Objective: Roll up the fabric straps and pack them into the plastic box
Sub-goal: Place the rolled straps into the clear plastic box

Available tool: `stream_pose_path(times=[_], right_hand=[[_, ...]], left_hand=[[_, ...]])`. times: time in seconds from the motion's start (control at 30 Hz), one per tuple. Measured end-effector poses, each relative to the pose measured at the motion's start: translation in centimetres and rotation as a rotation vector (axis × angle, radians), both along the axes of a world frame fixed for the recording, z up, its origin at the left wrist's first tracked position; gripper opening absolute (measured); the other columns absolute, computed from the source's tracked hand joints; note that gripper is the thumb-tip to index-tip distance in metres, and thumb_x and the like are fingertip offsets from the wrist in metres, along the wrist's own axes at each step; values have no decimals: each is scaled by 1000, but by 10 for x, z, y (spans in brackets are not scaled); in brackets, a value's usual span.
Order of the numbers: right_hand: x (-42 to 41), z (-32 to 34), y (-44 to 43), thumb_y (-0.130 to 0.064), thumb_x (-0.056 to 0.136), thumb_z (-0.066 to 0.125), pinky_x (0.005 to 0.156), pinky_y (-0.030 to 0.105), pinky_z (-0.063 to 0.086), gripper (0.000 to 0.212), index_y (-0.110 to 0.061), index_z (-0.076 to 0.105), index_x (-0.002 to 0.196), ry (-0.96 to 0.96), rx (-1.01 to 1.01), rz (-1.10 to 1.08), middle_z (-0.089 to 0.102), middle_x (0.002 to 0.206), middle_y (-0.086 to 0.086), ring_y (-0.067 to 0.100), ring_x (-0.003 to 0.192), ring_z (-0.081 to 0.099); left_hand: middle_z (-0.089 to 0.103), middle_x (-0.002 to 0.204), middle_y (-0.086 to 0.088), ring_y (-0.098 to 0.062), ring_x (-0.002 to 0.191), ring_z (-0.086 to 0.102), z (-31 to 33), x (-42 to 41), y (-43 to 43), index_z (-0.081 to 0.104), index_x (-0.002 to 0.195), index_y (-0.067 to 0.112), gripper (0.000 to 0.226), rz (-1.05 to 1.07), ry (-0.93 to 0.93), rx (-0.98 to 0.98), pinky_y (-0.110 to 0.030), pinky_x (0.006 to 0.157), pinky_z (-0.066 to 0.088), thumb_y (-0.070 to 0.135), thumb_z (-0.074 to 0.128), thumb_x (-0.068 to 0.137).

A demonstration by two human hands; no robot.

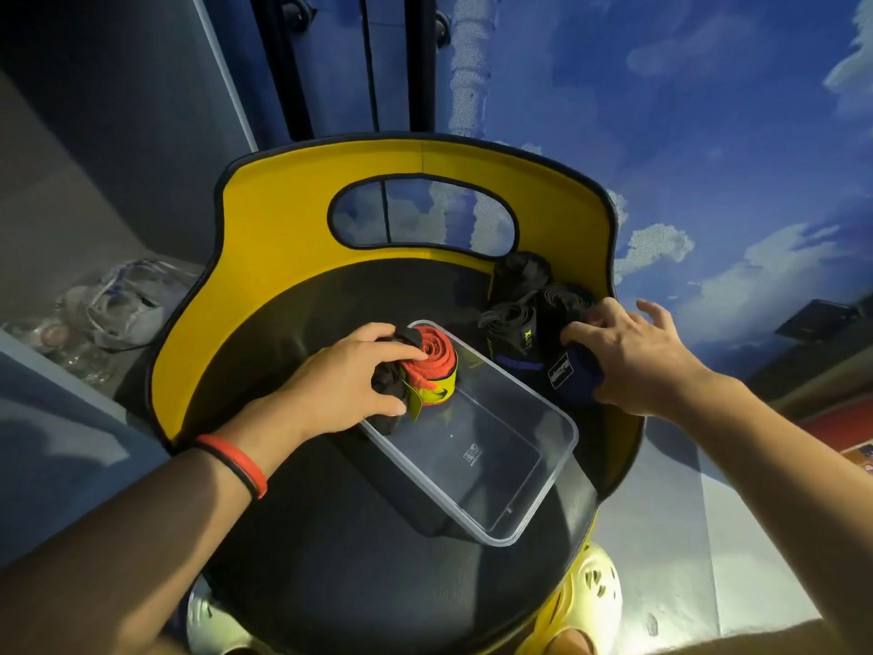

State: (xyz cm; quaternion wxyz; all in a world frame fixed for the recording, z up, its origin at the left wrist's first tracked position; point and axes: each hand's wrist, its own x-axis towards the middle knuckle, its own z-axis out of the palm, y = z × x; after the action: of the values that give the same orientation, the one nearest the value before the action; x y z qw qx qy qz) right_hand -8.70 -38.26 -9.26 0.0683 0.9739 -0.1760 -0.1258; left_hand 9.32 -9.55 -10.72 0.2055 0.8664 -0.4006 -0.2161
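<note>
In plastic box (575, 434) far corner: left hand (349, 385) squeezes orange strap roll (432, 366); soft, light, likely unwinds unless held round sides. Right hand (633, 356) clutches navy strap roll (567, 373).

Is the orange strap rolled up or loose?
Rolled up: the orange strap shows a tight spiral at its end, gripped by the left hand at the plastic box's far corner.

- clear rectangular plastic box (543, 446): small stamped mark on the bottom, can't make it out
- black rolled fabric strap (510, 326), 1 o'clock from the box: yellow-green letters starting "XU", rest unreadable
- dark blue fabric strap (574, 375), 2 o'clock: white label, print too tiny to read
</note>
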Motion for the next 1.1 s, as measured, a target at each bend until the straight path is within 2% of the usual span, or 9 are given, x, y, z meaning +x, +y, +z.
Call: stream_pose_path(times=[0.13,0.27,0.37,0.53,0.67,0.73,0.87,1.03,1.1], right_hand=[[1,13,7,-48,72,82,117,48,24,76,-47,41,136,-1,31,26,39,129,0,22,121,49],[-1,34,17,-45,69,82,86,41,52,72,-45,45,130,-67,96,25,32,114,-1,19,106,38],[-3,56,30,-50,67,82,71,40,53,69,-43,45,125,-184,113,60,26,105,-4,17,101,31],[3,67,69,-58,62,83,71,42,54,70,-37,49,120,-350,281,189,36,109,-4,19,101,43],[19,52,95,-55,58,82,83,44,54,84,-40,39,129,-250,532,148,39,113,-5,20,102,50],[26,38,108,-52,61,83,91,41,52,95,-35,34,140,-162,505,129,39,117,-3,19,110,47],[34,18,120,-52,66,80,82,32,48,67,-29,56,125,-31,449,152,34,109,-4,18,103,41],[34,6,119,-51,67,79,89,37,54,64,-32,57,124,-18,491,154,33,119,-6,18,111,42],[34,1,120,-52,66,78,89,37,56,66,-33,57,126,-11,506,156,42,121,-7,17,111,47]], left_hand=[[31,159,15,-14,141,42,0,0,1,55,139,51,71,-1,3,-4,-43,114,42,28,87,79],[32,159,15,-14,141,42,1,-2,1,56,139,51,71,1,-1,-4,-42,114,42,28,87,80],[31,159,15,-15,141,41,1,-2,1,55,139,51,70,2,-7,0,-44,114,42,29,87,80],[28,162,14,-17,143,41,0,-2,1,54,142,47,71,12,-33,25,-45,113,43,33,86,80],[27,162,17,-17,142,42,-2,-2,1,55,140,48,70,13,-37,21,-45,111,44,38,86,79],[27,162,17,-17,143,41,-2,-3,2,54,140,50,70,15,-34,21,-46,111,43,37,86,79],[28,160,17,-16,142,40,1,-5,2,54,138,54,69,8,-34,5,-42,110,44,34,86,80],[28,161,15,-15,141,41,2,-5,3,54,140,52,68,3,-28,2,-35,105,41,34,84,81],[28,161,16,-15,141,41,2,-5,2,54,141,52,69,6,-32,3,-36,106,42,35,84,81]])
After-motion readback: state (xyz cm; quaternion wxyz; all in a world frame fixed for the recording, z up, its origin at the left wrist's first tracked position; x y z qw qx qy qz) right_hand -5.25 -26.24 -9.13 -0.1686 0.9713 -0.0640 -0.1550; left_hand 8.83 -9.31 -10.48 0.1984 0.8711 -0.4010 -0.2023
